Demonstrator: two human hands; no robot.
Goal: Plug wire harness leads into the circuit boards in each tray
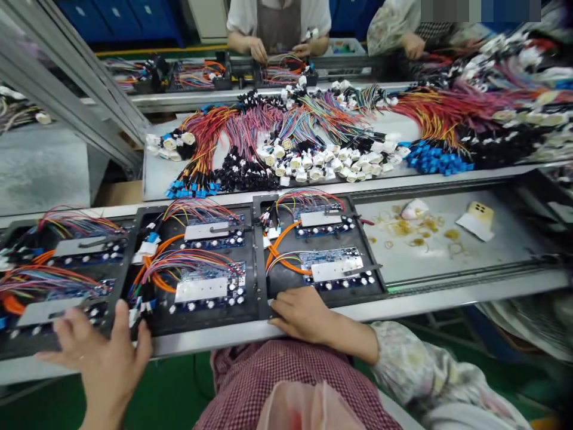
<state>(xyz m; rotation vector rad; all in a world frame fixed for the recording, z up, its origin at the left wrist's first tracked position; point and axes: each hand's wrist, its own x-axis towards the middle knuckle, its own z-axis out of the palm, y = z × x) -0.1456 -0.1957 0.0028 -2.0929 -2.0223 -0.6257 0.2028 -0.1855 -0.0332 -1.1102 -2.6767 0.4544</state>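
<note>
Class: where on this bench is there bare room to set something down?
Bare grey surface lies right of the yellow-and-white piece, and between the loose yellowish bands and near rail. Crowded: the wire bundles beyond, and the black trays.

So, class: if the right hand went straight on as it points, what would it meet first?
Probably the middle black tray, at its right rim, just left of the right hand; relative heights are unclear.

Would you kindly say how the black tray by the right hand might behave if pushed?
The black tray looks broad and low, so probably slides rather than tips; its curved orange wires seem flexible and may shift.
</note>
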